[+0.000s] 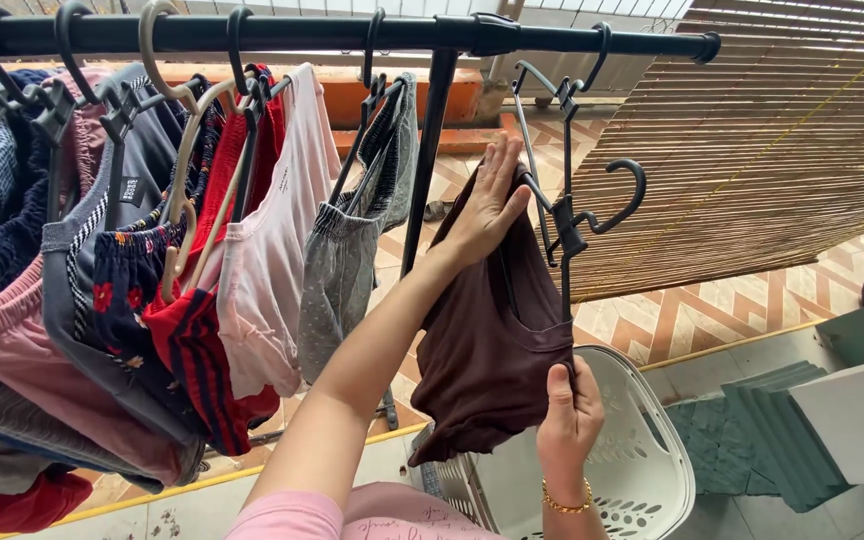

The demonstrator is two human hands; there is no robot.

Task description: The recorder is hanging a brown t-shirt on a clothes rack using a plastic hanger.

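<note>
- While our left hand [487, 205] lies flat, fingers spread, against the upper part of the dark brown cloth garment [492, 340], our right hand [567, 415] is pinched shut on its lower hem, thumb in front.
- The brown garment hangs on a black plastic hanger [564, 225], whose spare hook curls out to the right; that hanger dangles from another hooked on the black metal rail [352, 35] overhead, near the rail's right end.
- Most of the hanging looks done: left of the upright post, the rail is crowded with hangers carrying a grey dotted piece [347, 260], a pale pink piece [272, 250], a red and navy striped piece [192, 340], a dark floral piece [127, 275] and more pink and grey cloth further left.
- The brown garment seems already on its hanger, and we judge that only smoothing or straightening it remains.
- Below our right hand, the white perforated plastic laundry basket [642, 450] shows a bare inside as far as we can see, so little or nothing appears left to hang; its near part is hidden by the arm.
- A bamboo slat blind [772, 150] hangs at the right, over a patterned tile floor [692, 320].
</note>
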